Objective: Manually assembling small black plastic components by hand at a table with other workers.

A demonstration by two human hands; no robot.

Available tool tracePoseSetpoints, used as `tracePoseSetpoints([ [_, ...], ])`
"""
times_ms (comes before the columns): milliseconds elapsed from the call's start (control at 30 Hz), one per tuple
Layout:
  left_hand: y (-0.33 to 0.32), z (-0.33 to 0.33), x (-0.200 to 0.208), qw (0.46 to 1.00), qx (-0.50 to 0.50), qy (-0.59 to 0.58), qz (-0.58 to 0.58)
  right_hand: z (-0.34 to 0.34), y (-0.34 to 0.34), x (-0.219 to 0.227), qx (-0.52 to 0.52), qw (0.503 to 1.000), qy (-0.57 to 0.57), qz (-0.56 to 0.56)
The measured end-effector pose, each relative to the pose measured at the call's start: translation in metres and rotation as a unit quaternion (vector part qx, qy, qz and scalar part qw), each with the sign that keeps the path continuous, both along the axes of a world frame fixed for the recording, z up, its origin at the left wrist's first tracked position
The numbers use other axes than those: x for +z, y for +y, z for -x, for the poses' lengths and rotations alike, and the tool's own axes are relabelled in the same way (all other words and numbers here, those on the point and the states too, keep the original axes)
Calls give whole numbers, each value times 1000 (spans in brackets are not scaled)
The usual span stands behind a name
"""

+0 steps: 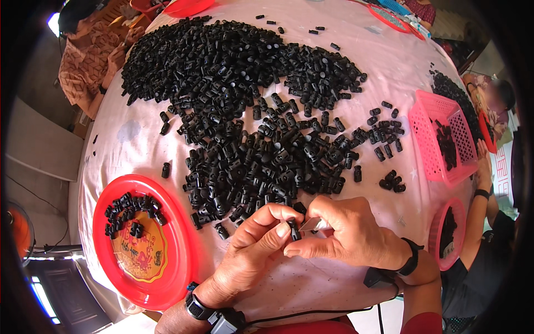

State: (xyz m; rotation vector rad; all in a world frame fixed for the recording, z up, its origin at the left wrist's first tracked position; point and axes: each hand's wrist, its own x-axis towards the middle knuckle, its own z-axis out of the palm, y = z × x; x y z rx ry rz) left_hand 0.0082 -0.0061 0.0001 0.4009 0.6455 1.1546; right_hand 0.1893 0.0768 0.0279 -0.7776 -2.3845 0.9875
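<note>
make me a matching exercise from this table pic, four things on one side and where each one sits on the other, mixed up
Things:
1. red plate
2. pink basket
3. big pile of black parts
4. small metal blade

Places:
A. spread over the middle of the pink cloth
B. held in the right hand
C. near the table's left edge, holding a few black parts
D. at the table's right side, with black parts inside

Pairs: 1-C, 2-D, 3-A, 4-B

The left hand pinches a single black part beside the blade.
</note>
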Motion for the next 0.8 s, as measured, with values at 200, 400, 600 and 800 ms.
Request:
tracePoseSetpoints([
  [200, 0, -1, 4, 1000, -11, 16, 9, -1, 0, -1, -3, 999, -21, -39],
  [400, 0, -2, 2, 999, -21, 36, 4, -2, 1, -2, -1, 997, -47, -68],
  [600, 0, -4, 0, 999, -13, 32, 22, -1, 1, -7, -3, 995, -24, -98],
  [800, 0, -4, -4, 998, -21, 57, 10, -1, 0, -9, -13, 992, -26, -124],
])
